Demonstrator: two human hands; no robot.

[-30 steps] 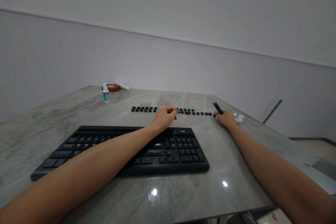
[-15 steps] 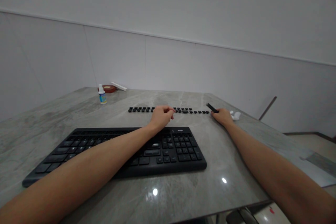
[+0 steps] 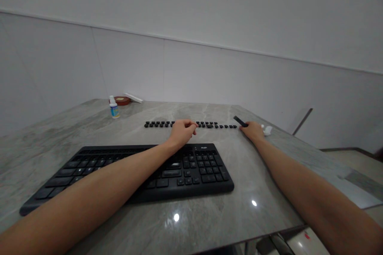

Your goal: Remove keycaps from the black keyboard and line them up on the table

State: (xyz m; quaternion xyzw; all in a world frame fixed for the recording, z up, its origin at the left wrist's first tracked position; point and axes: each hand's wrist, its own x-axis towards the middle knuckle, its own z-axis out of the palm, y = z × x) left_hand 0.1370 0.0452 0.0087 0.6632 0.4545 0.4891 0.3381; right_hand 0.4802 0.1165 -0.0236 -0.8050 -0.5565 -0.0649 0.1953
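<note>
My left hand [image 3: 182, 130] reaches across the black keyboard [image 3: 214, 171] with its fingers curled and pinched together; whatever may be between the fingertips is hidden. Close behind that hand lie two rows of small black keycaps [image 3: 161, 124] on the table, and the hand covers part of them. To the right, my right hand [image 3: 253, 131] rests by the end of the rows, closed around a slim black brush-like tool [image 3: 239, 120] that points up and to the left. My left forearm hides much of the keyboard's middle.
A white-capped spray bottle [image 3: 114, 108] stands at the back left, before a reddish-brown case [image 3: 122, 100] and a white strip-like object [image 3: 133, 98]. Crumpled white tissue [image 3: 267, 130] lies beside my right hand. The grey marbled table [image 3: 206, 223] ends near a wall [image 3: 191, 71].
The view has shifted slightly, so most things sit a little farther left. The black tool's tilt has changed slightly in my right hand; my left hand stays pinched near the keycaps.
</note>
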